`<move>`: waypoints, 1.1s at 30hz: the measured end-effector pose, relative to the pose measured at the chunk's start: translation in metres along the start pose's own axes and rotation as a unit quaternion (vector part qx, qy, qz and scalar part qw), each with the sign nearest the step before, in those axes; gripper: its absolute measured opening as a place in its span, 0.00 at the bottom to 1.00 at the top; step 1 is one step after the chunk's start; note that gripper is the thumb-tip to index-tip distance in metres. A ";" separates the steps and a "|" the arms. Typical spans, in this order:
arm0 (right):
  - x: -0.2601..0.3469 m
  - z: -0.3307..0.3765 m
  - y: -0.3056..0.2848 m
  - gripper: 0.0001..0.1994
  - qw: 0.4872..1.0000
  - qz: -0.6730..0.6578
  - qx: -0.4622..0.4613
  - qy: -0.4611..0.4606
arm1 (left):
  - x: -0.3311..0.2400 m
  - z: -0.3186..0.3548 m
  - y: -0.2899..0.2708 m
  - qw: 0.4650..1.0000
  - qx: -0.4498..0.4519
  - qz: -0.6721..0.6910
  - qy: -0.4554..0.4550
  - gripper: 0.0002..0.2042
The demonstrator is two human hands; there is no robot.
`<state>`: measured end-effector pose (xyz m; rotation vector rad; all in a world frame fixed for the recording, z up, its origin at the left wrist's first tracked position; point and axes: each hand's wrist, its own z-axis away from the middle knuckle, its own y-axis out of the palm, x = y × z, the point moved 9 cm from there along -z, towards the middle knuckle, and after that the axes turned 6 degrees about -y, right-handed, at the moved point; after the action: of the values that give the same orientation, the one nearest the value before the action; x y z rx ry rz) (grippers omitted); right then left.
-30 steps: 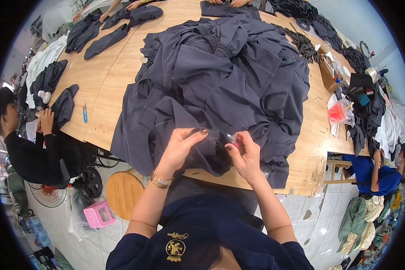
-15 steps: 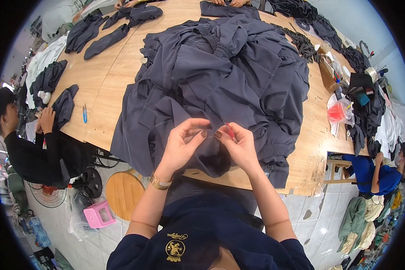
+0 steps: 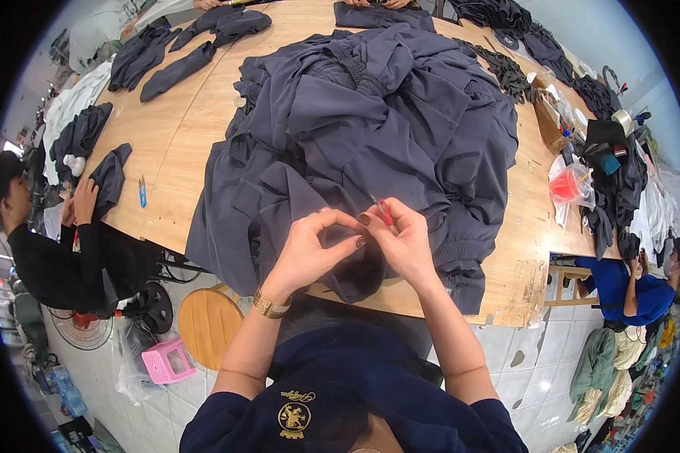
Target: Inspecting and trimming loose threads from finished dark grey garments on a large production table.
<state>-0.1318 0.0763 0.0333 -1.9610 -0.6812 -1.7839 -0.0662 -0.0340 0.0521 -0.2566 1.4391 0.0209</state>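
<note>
A large heap of dark grey garments (image 3: 385, 143) with gathered elastic edges lies in front of me, draping over the table's near edge. My right hand (image 3: 403, 243) is closed around small red-handled thread snips (image 3: 385, 212), whose metal tip points up and to the left. Beside it my left hand (image 3: 315, 245) has thumb and forefinger pinched together, close to the right thumb. Whatever sits in that pinch is too small to make out. Both hands hover over the near part of the cloth, and a dark fold hangs beneath them.
Blue snips (image 3: 142, 192) lie on the wooden table (image 3: 175, 162) to the left. A person in black (image 3: 64, 249) handles grey cloth there; another in blue (image 3: 642, 294) sits at right. A red-filled plastic bag (image 3: 568, 186) lies near the right edge. A round stool (image 3: 208, 326) stands below.
My left hand has moved right and its fingers have closed to a pinch against the right thumb. The right hand keeps the snips; the heap looks the same.
</note>
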 end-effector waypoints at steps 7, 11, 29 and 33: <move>0.034 -0.005 0.003 0.09 0.991 0.084 -0.009 -0.103 | -0.028 0.003 -0.002 0.986 -0.022 -0.113 0.124 0.07; 0.025 -0.007 -0.011 0.09 0.995 0.020 -0.056 -0.080 | -0.012 -0.001 -0.002 0.999 0.008 -0.041 0.010 0.06; 0.011 0.004 -0.009 0.18 0.948 0.246 0.199 -0.037 | -0.003 -0.008 -0.001 0.997 0.038 -0.071 0.024 0.04; 0.015 0.005 -0.006 0.20 0.943 0.258 0.199 -0.067 | -0.003 -0.008 -0.001 0.997 0.037 -0.059 0.032 0.05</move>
<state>-0.1303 0.0857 0.0479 -1.7773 -0.4633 -1.1111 -0.0745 -0.0359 0.0540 -0.2831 1.4839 -0.1376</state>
